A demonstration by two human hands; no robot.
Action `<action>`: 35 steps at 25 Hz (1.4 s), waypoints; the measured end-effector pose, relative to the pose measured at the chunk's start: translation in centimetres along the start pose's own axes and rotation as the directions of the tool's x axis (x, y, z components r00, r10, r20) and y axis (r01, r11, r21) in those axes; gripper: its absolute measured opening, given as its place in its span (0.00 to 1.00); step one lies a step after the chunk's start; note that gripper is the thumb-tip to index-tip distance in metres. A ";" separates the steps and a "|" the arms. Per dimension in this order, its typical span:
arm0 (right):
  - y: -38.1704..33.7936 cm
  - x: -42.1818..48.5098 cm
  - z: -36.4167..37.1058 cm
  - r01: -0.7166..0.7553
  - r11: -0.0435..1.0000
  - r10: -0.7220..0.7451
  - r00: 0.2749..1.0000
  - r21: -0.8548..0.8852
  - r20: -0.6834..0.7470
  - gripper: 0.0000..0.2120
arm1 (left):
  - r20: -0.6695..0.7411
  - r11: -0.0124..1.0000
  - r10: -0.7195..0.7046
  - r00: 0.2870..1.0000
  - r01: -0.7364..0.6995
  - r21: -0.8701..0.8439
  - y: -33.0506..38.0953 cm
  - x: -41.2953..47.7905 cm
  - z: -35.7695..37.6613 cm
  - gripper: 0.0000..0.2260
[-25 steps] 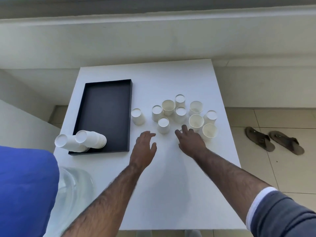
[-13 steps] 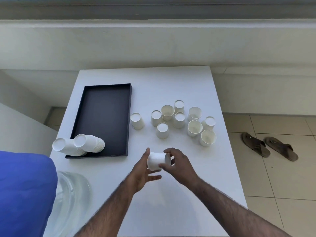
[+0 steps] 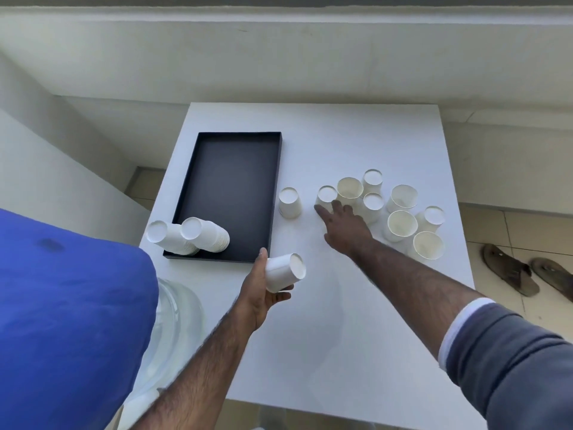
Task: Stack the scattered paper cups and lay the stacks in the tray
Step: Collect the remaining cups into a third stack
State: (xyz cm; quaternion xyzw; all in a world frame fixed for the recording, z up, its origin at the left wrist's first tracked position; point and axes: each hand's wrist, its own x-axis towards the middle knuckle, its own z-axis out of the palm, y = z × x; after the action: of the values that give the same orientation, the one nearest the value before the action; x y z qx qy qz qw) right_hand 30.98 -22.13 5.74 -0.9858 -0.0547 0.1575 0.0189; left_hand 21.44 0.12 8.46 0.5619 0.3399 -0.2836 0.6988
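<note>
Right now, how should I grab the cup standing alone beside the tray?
Take the lone cup by its side wall, reaching down from above. It stands upside down with its closed base up, so there is no open rim to hook. It narrows toward the top, and there is free space on both its sides.

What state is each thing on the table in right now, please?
Left hand: grips the held cup, which is tipped sideways.
Right hand: fingers straight, at an upside-down cup.
Tray: holds two stacks lying on their sides.
Loose cups: four upright, five upside down, unstacked.
</note>
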 end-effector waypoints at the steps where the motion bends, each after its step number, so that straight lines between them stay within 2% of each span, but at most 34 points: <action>1: 0.0 0.3 0.1 0.026 0.999 -0.025 0.999 -0.021 0.035 0.26 | -0.005 1.000 0.004 1.000 -0.004 -0.002 0.1 0.2 -0.1 0.27; 4: 0.3 -1.1 0.9 0.020 0.996 -0.028 0.996 0.092 0.086 0.19 | -0.022 1.000 0.012 1.000 -0.012 -0.009 0.3 0.5 -0.2 0.26; 6: 0.8 -3.3 0.4 -0.045 0.926 0.024 0.998 0.375 0.062 0.20 | -0.024 1.000 0.020 1.000 -0.020 0.000 0.7 0.5 0.2 0.26; 7: 1.2 -4.6 -0.4 -0.088 0.821 0.077 0.996 0.564 0.044 0.20 | -0.028 1.000 0.026 0.999 -0.026 0.008 1.0 0.4 0.5 0.25; 9: 1.8 -7.4 -2.8 -0.127 0.494 0.147 0.987 0.860 0.061 0.19 | -0.040 0.999 0.040 0.998 -0.039 0.027 1.5 0.5 0.9 0.24; 10: 2.1 -8.9 -3.9 -0.133 0.338 0.148 0.985 0.932 0.087 0.17 | -0.043 0.998 0.046 0.998 -0.044 0.042 1.6 0.6 1.1 0.25; 11: 2.3 -10.1 -4.7 -0.130 0.232 0.135 0.986 0.964 0.101 0.17 | -0.042 0.997 0.054 0.998 -0.052 0.056 1.8 0.8 1.4 0.25; 12: 2.3 -11.1 -5.3 -0.123 0.175 0.112 0.988 0.977 0.104 0.16 | -0.041 0.996 0.061 0.997 -0.058 0.073 1.9 0.8 1.7 0.25; 14: 1.8 -12.1 -5.5 -0.124 0.155 0.072 0.991 0.980 0.114 0.16 | -0.015 0.991 0.077 0.997 -0.075 0.108 2.1 0.8 2.8 0.27; 17: 0.1 -12.1 -4.6 -0.135 0.180 0.044 0.991 0.974 0.129 0.18 | 0.037 0.984 0.093 0.995 -0.098 0.152 2.2 0.2 5.2 0.26; 20: -1.1 -11.9 -3.3 -0.108 0.249 0.116 0.990 0.962 0.081 0.22 | 0.112 0.974 0.083 0.990 -0.105 0.202 2.2 -0.4 7.5 0.30; 21: -1.0 -11.9 -3.0 -0.117 0.230 0.149 0.985 0.966 0.084 0.22 | 0.148 0.968 0.084 0.985 -0.116 0.222 2.3 -0.3 8.1 0.33; 23: -0.1 -11.9 -2.5 -0.151 0.069 0.196 0.971 0.986 0.135 0.21 | 0.165 0.936 0.160 0.973 -0.202 0.287 3.2 0.7 9.0 0.35; 24: 0.6 -12.1 -2.2 -0.164 -0.017 0.206 0.965 0.986 0.164 0.20 | 0.123 0.889 0.267 0.956 -0.294 0.352 4.1 1.7 9.1 0.34; 25: 1.3 -12.4 -1.9 -0.171 -0.078 0.217 0.959 0.982 0.184 0.20 | 0.080 0.790 0.408 0.909 -0.396 0.469 5.2 3.1 9.0 0.31; 26: 2.0 -12.8 -1.6 -0.179 -0.110 0.226 0.953 0.978 0.200 0.20 | 0.067 0.632 0.541 0.839 -0.457 0.626 6.5 4.9 8.7 0.27; 27: 2.6 -13.3 -1.3 -0.185 -0.128 0.233 0.949 0.974 0.211 0.20 | 0.085 0.459 0.621 0.779 -0.449 0.766 7.7 6.7 8.3 0.22; 29: 3.6 -14.5 -0.6 -0.205 -0.151 0.248 0.939 0.967 0.238 0.19 | 0.187 0.154 0.624 0.758 -0.354 0.922 9.6 10.0 8.0 0.27; 31: 4.3 -15.7 0.1 -0.223 -0.176 0.266 0.927 0.959 0.264 0.19 | 0.250 -0.053 0.535 0.807 -0.263 0.963 10.6 12.4 8.2 0.33; 33: 4.6 -16.9 0.7 -0.240 -0.184 0.277 0.918 0.953 0.285 0.19 | 0.248 -0.121 0.482 0.840 -0.217 0.969 11.1 14.2 8.1 0.30; 35: 4.8 -17.7 1.3 -0.262 -0.178 0.280 0.911 0.949 0.304 0.19 | 0.202 -0.082 0.449 0.870 -0.185 0.979 11.5 14.7 7.9 0.23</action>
State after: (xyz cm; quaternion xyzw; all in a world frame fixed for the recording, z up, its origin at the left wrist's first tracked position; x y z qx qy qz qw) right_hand 14.31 -28.88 9.69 -0.6305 0.2896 0.1392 0.7066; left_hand 40.57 -5.43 4.64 0.9709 -0.0362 -0.2084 0.1123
